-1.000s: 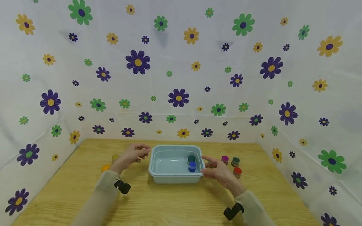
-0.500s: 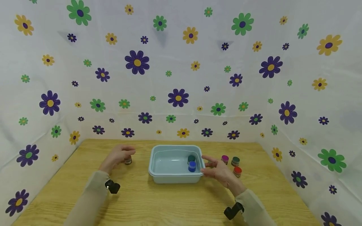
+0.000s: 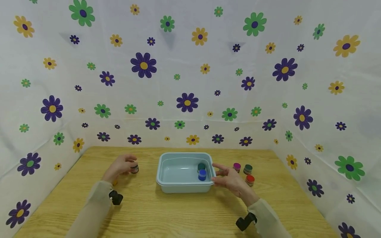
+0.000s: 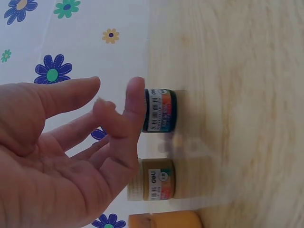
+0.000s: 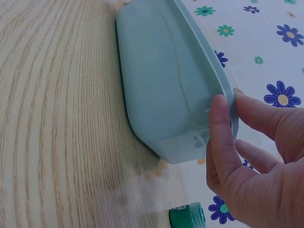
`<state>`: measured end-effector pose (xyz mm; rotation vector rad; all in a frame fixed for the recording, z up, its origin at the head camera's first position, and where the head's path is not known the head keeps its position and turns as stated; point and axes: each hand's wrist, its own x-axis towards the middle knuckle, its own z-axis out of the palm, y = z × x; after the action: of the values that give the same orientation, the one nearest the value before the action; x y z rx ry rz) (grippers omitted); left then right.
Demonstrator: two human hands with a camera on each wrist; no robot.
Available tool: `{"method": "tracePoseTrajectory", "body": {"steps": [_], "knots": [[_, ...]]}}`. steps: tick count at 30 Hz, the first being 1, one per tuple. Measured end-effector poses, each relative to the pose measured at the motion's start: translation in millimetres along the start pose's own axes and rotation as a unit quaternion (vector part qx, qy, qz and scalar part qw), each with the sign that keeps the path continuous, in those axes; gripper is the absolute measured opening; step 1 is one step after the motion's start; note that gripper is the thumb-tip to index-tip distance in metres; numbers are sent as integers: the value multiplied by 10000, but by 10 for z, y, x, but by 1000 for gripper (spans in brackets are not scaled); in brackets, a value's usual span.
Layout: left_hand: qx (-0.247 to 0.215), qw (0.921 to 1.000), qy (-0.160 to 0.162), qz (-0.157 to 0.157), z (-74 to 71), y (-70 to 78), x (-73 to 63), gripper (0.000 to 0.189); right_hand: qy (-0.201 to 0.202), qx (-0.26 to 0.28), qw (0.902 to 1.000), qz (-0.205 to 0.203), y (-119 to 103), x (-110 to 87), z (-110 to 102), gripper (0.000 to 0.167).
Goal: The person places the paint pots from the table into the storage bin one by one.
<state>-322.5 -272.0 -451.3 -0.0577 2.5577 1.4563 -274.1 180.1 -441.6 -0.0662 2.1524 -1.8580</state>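
Note:
My left hand [image 3: 120, 167] reaches over the left side of the table, thumb and index apart with nothing between them. Just beyond its fingers stands a dark-blue paint jar [image 4: 160, 110], partly covered by a fingertip in the left wrist view. A yellowish paint jar [image 4: 159, 179] and an orange paint jar [image 4: 166, 219] stand near that hand. At the table's middle, my right hand [image 3: 232, 181] holds the right end of a pale blue plastic tub [image 5: 161, 71], thumb and fingers at its rim. Inside the tub are a blue paint jar [image 3: 202, 175] and a dark green paint jar [image 3: 201, 167].
Right of the tub, beyond my right hand, stand a magenta paint jar [image 3: 236, 167], a green paint jar [image 3: 247, 169] and a red paint jar [image 3: 250, 180]. A flower-printed white sheet [image 3: 166, 132] encloses the wooden table [image 3: 178, 215] at the back and sides.
My left hand has moved left, away from the tub's left rim, to the dark-blue jar. The right hand and the tub have stayed in place.

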Motion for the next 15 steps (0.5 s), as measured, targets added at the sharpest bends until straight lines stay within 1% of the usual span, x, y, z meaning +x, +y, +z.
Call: {"method": "tracePoseTrajectory", "body": {"steps": [4, 7, 9, 12, 15], "knots": [[167, 9998, -113, 51, 14, -45, 0, 52, 18, -24, 10000, 20, -3, 6, 6, 69], [299, 9994, -183, 22, 23, -63, 10, 55, 19, -6, 10000, 35, -4, 5, 4, 69], [355, 9991, -220, -20, 34, -69, 19, 54, 13, 13, 10000, 41, -4, 3, 0, 69], [321, 9991, -275, -96, 59, -73, 27, 51, 11, 38, 10000, 37, -4, 3, -5, 69], [359, 9986, -396, -59, 88, -78, 29, 48, -6, 53, 10000, 46, 3, 4, -5, 69]]}}
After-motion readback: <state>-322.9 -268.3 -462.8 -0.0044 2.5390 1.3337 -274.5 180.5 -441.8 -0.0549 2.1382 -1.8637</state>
